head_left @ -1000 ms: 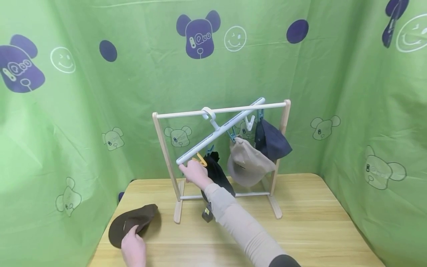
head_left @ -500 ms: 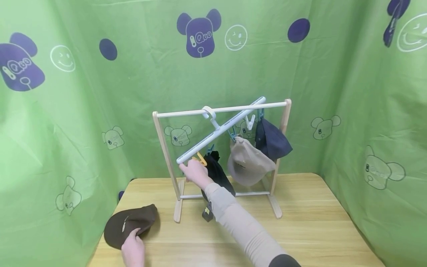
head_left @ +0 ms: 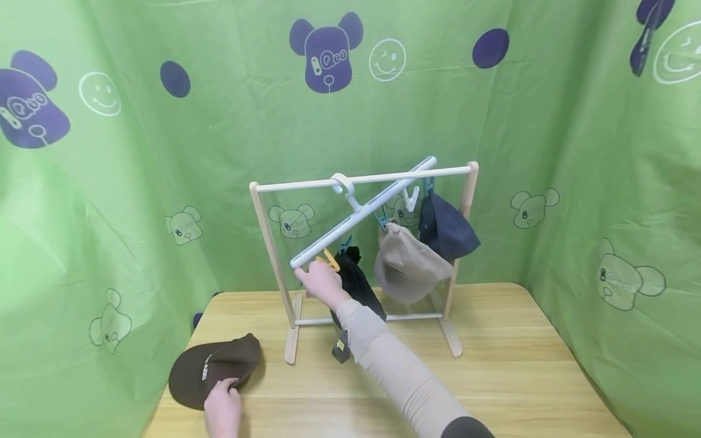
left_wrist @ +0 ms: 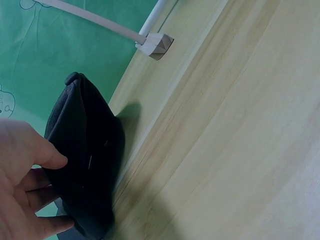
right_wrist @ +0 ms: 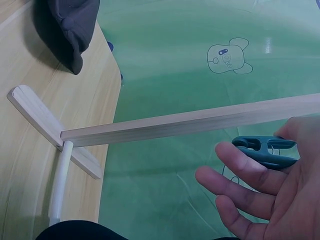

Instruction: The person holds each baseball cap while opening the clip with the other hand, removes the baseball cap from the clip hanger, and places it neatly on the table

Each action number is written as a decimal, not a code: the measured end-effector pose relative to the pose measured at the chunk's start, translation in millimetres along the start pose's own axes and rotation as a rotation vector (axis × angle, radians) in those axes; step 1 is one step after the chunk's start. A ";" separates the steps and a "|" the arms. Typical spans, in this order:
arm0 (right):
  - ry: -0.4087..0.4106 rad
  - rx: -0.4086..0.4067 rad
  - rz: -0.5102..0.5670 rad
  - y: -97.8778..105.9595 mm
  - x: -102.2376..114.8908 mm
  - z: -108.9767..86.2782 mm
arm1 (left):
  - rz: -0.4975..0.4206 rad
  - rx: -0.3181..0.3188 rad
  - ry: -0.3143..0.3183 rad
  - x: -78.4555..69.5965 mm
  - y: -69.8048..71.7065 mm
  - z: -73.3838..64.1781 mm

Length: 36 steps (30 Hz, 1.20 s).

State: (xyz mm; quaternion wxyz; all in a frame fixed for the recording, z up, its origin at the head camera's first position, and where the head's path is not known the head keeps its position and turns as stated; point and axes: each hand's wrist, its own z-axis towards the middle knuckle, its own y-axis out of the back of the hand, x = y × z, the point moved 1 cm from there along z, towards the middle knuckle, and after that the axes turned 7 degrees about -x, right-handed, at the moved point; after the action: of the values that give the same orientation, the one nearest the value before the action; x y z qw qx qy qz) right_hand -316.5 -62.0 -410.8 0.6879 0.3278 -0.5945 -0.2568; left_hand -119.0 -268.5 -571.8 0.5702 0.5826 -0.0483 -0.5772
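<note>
At the table's left, my left hand [head_left: 223, 409] pinches the edge of a dark brown baseball cap [head_left: 199, 371] with white lettering. The left wrist view shows the thumb on the near side of the cap [left_wrist: 82, 155] and fingers spread below. My right hand [head_left: 322, 283] is at the low left end of a tilted pale blue hanger [head_left: 356, 216]. In the right wrist view, its thumb and index finger pinch a teal clothespin [right_wrist: 265, 151]; the other fingers are loosely bent. Beside that hand are a yellow clothespin [head_left: 331, 260] and a hanging black cap [head_left: 358, 286], partly hidden by the arm.
The hanger hooks over a wooden rack [head_left: 301, 184]. A beige cap [head_left: 408, 264] and a navy cap [head_left: 446, 228] hang from its right half on teal clips, with a white clothespin [head_left: 411, 198] between them. Green curtain [head_left: 235, 121] surrounds the wooden table [head_left: 509, 353].
The left hand has turned the brown cap, so its brim sits slightly farther left and its lettering faces up more. The right hand and the hanger have stayed put.
</note>
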 end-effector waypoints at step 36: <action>-0.003 -0.003 -0.012 -0.8 -1.2 -0.4 | -0.034 0.065 0.004 -3.3 -0.3 -2.3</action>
State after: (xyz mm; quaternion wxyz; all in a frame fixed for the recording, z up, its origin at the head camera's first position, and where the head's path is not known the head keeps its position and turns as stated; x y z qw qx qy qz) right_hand -316.3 -61.6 -412.2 0.6860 0.3299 -0.5930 -0.2624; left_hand -118.6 -264.6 -570.7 0.5410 0.6026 -0.0562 -0.5839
